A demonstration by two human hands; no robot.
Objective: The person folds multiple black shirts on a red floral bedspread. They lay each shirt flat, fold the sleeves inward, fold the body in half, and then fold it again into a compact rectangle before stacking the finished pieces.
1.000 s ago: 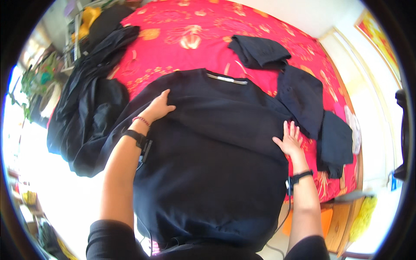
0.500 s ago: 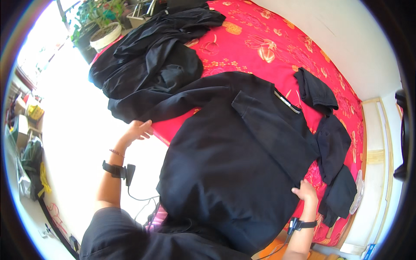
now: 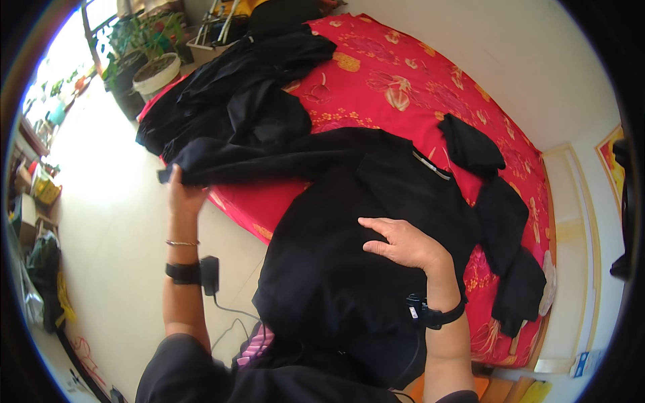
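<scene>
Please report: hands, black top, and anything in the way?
Left hand holding sleeve end. Right hand open over black top; top spread out. Dark clothing heap beside that sleeve, maybe obstructing.

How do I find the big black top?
Find the red flowered bed. Over its near edge spreads the black top, one sleeve held by the left hand. Unlike the dark clothes heaped or folded beside it, it lies opened out, a pale strip at its neckline.
</scene>
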